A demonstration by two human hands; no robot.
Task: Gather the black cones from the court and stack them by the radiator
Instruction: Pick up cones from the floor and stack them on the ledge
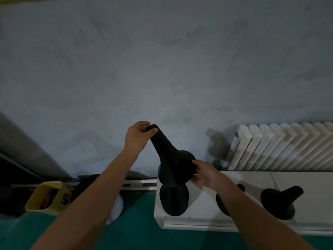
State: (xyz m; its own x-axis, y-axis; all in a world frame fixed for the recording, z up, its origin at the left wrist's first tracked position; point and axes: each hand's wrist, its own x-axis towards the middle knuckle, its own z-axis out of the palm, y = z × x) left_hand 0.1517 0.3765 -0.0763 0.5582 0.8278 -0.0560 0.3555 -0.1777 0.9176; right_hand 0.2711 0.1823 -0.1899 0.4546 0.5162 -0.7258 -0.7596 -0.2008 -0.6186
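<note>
While left hand (137, 139), right hand (203, 173) grip one cone (171, 159), three cones (281, 202) nearby

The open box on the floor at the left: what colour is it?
The box is yellow; the head view shows it.

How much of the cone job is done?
Done: three cones sit on the ledge by the radiator: left cone, middle cone, right cone. In hand: the left hand pinches the tip of the held cone, the right hand grips its base, above the left cone. Left: setting it down and stacking the others.
</note>
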